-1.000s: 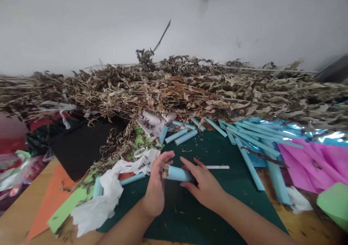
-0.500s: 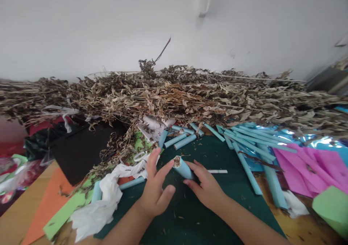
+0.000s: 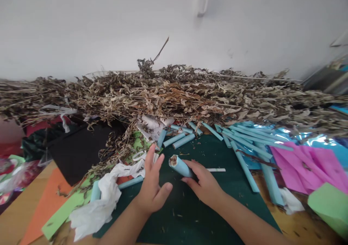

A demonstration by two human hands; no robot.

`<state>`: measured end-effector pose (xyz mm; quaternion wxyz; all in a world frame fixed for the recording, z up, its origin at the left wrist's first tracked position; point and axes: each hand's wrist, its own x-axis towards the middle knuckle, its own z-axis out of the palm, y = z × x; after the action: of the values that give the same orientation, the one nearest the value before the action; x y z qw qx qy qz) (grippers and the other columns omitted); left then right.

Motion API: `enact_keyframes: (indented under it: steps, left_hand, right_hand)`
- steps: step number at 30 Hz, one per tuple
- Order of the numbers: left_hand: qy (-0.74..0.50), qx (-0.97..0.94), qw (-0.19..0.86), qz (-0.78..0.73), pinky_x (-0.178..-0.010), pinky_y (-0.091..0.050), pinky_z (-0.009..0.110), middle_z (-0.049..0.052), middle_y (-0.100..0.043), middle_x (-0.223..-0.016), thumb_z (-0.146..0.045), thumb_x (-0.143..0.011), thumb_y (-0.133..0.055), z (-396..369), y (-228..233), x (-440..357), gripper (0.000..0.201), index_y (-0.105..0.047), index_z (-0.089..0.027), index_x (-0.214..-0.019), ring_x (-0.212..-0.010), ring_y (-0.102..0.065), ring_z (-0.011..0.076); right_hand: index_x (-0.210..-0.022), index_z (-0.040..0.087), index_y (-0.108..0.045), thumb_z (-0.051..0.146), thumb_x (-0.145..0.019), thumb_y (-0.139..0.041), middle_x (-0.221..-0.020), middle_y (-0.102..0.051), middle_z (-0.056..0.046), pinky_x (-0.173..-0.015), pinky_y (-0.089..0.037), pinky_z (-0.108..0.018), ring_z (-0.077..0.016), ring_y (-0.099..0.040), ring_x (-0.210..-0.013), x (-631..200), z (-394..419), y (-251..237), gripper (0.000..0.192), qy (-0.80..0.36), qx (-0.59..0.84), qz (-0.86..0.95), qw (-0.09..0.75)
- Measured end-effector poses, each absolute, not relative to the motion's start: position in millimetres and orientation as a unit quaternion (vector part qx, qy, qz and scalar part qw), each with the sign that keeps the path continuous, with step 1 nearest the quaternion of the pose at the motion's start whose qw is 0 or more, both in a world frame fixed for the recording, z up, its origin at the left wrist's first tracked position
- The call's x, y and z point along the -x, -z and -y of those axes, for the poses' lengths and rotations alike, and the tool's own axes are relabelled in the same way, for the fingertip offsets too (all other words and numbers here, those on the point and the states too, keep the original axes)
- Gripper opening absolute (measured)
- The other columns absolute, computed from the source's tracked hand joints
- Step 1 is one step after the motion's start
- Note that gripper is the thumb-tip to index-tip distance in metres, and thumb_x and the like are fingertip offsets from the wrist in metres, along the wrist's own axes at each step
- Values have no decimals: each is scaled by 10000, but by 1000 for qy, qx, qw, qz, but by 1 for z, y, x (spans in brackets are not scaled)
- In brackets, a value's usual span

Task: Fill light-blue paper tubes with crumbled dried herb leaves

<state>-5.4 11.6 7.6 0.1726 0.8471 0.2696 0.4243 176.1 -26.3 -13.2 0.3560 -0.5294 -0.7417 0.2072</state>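
Note:
My right hand (image 3: 202,183) grips the lower end of a light blue paper tube (image 3: 181,167), tilted with its open end up and to the left. Crumbled dried leaves show inside that end. Just left of the tube, apart from it, my left hand (image 3: 153,185) is held up with fingers spread and nothing in it. Both hands are over a dark green sheet (image 3: 190,216) sprinkled with leaf bits. A thin white stick (image 3: 216,170) lies on the sheet beyond my right hand. Behind it rest several short blue tubes (image 3: 184,141).
A long heap of dried leafy stalks (image 3: 174,96) lines the wall. To the right are long blue tubes (image 3: 246,169), pink paper (image 3: 307,169) and green paper (image 3: 328,205). On the left lie crumpled white tissue (image 3: 92,212), a black sheet (image 3: 78,150) and orange paper (image 3: 46,205).
My left hand has drawn slightly back from the tube's open end. The tube has tipped a little further left in my right hand. The view has shifted slightly.

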Motion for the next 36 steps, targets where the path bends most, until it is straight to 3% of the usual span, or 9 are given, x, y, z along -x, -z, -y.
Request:
enact_keyframes:
  steps: [2, 7, 12, 16, 21, 26, 31, 36]
  left_hand:
    - [-425, -848, 171, -266, -959, -86, 547, 104, 43, -1387, -394, -796, -348, -12, -7, 5, 596, -88, -230, -1307, -1252, 12, 325]
    - [-370, -865, 179, -288, -974, -85, 518, 60, -25, -1389, -388, -793, -360, -12, -6, 5, 464, -307, -265, -1238, -1253, -22, 320]
    - [-416, -843, 196, -278, -969, -101, 511, 86, 125, -1382, -391, -781, -388, -11, -3, 3, 685, 21, -239, -1310, -1255, 31, 313]
    - [-351, -869, 190, -292, -975, -104, 498, 66, 62, -1391, -342, -784, -401, -11, -3, 3, 559, -180, -256, -1291, -1256, 14, 312]
    - [-416, -844, 167, -294, -963, -110, 521, 113, 134, -1376, -335, -767, -432, -12, -2, 3, 734, 47, -211, -1309, -1253, 31, 321]
    - [-369, -857, 195, -302, -973, -142, 491, 79, -16, -1383, -300, -766, -445, -12, -3, 2, 526, -254, -263, -1254, -1254, -54, 306]
    - [-435, -831, 226, -262, -966, -112, 514, 106, 7, -1385, -381, -795, -358, -13, -2, 2, 603, -65, -243, -1304, -1258, -21, 301]
    - [-366, -861, 216, -280, -970, -128, 500, 99, -55, -1378, -391, -803, -335, -12, -5, 3, 478, -282, -231, -1250, -1249, -67, 317]
  right_hand:
    - [-1126, 163, -418, 201, -758, -465, -1101, -528, -91, -914, -315, -474, -220, -478, -1015, -176, 27, 13, 373, -198, 527, 747, 355]
    - [-1116, 161, -436, 209, -757, -473, -1078, -540, -95, -861, -379, -432, -219, -497, -977, -177, 26, 11, 364, -195, 532, 743, 357]
    - [-1135, 167, -421, 230, -760, -472, -1102, -524, -85, -830, -415, -376, -206, -491, -986, -178, 25, 11, 384, -221, 534, 729, 366]
    - [-1132, 167, -431, 230, -757, -476, -1089, -531, -80, -822, -420, -371, -206, -496, -972, -178, 25, 10, 383, -224, 539, 728, 360]
    - [-1134, 146, -430, 229, -758, -472, -1096, -525, -89, -826, -418, -367, -207, -490, -982, -179, 26, 9, 387, -228, 544, 721, 363]
    - [-1138, 150, -426, 225, -760, -467, -1094, -528, -85, -824, -418, -371, -207, -492, -978, -178, 25, 9, 387, -227, 543, 725, 358]
    - [-1134, 173, -426, 237, -758, -476, -1091, -530, -77, -812, -423, -372, -209, -496, -970, -178, 25, 9, 385, -226, 548, 723, 354]
    - [-1137, 166, -423, 226, -758, -473, -1101, -524, -75, -826, -416, -358, -201, -487, -986, -178, 25, 10, 387, -223, 545, 724, 359]
